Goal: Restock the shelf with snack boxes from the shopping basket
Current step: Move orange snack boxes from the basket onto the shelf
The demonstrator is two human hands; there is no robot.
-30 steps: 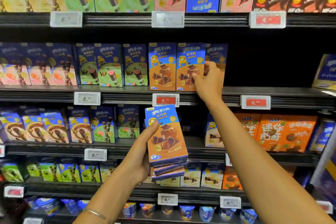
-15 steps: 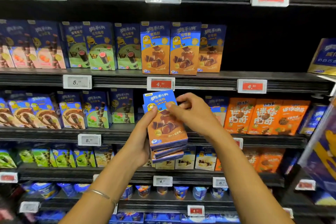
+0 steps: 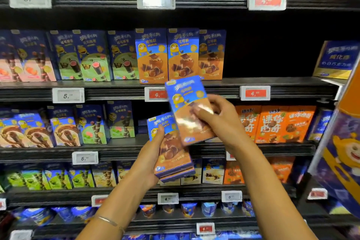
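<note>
The right hand [image 3: 222, 122] clamps a single snack box [image 3: 187, 107] by its right edge, fingers curled over the front. It holds the box tilted in the air just below the middle shelf [image 3: 272, 82]. Lower down, the left hand [image 3: 153, 154] grips a stack of matching boxes [image 3: 173, 154], thumb across the top box and fingers hidden behind. The single box overlaps the stack's upper right corner; whether they touch cannot be told.

This looks like the placing step: one box is off the stack and on its way up. The next move likely calls for raising it to the bare stretch of shelf right of the row of the same boxes [image 3: 182, 55]. There it would be stood upright, face out, and slid in beside the rightmost one.

Each box has a blue top with white Chinese characters that appear to read 奥利奥. Below them is a yellow goggled cartoon figure, and a brown lower half shows chocolate cone-shaped pieces. A red price tag [image 3: 156, 94] under the row begins "4." – the rest is blurred. A white price tag [image 3: 68, 95] further left begins "5." On the shelf below, orange boxes [image 3: 272, 122] carry large pale characters, seemingly 迷你曲奇. The shopping basket is out of view.
</note>
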